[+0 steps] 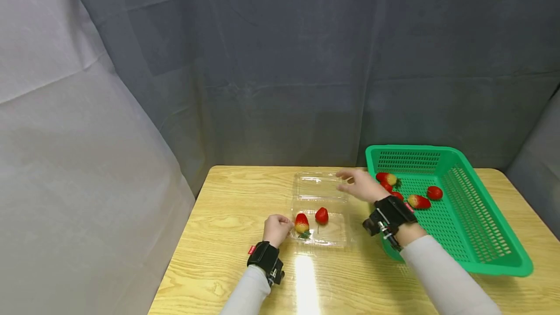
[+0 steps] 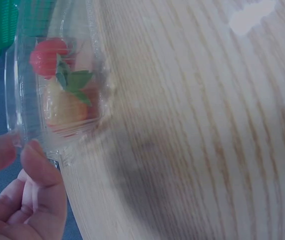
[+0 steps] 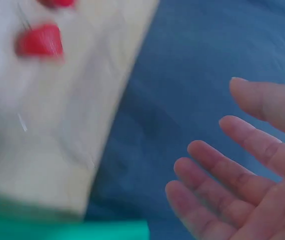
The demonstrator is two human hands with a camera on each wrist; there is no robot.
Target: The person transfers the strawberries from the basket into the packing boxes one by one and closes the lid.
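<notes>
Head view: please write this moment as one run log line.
left hand: pinches clear plastic clamshell box corner | box: two red strawberries | right hand: open, empty, above lid | green plastic basket: more strawberries

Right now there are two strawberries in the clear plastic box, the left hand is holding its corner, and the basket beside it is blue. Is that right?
Not quite: the basket is green, as the head view shows. The rest holds: two strawberries lie in the clear plastic box, and the left hand pinches its corner.
</notes>
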